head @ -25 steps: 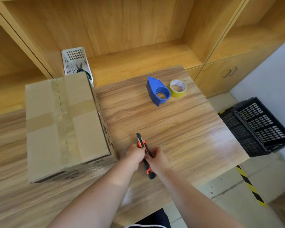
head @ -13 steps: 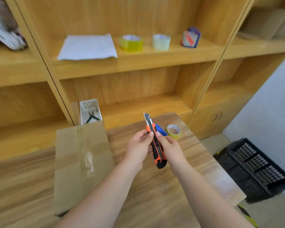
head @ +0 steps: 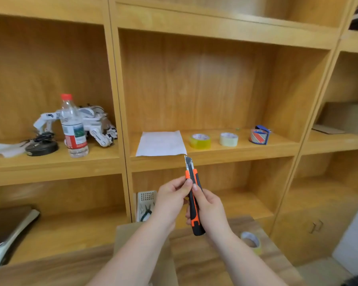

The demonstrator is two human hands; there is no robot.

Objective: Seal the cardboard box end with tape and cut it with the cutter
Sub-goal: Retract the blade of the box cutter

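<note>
Both hands hold an orange and black cutter (head: 193, 200) upright in the air, above the bench (head: 205, 263) and in front of a wooden shelf unit (head: 215, 159). The right hand (head: 210, 211) wraps around the lower part of the handle, fingers curled closed on it, thumb lying along the side. The left hand (head: 170, 200) pinches the upper part of the handle between thumb and fingertips, just below the blade. The blade sticks out at the top, its tip in line with the front edge of a shelf.

The cardboard box (head: 124, 234) lies on the bench below the left forearm, which covers most of it; only its far left corner shows. A roll of yellowish tape (head: 251, 242) lies flat near the right edge of the bench, just beside the right wrist.

On the shelf behind the cutter lie a white sheet of paper (head: 161, 143), a yellow tape roll (head: 200, 140), a pale tape roll (head: 228, 139) and a red-striped roll in a blue holder (head: 259, 135). In the compartment to the left stand a plastic bottle with a red cap (head: 73, 126) and a white toy robot (head: 91, 124). Lower down, a white basket with pliers (head: 146, 205) leans at the back of the compartment behind the left hand
</note>
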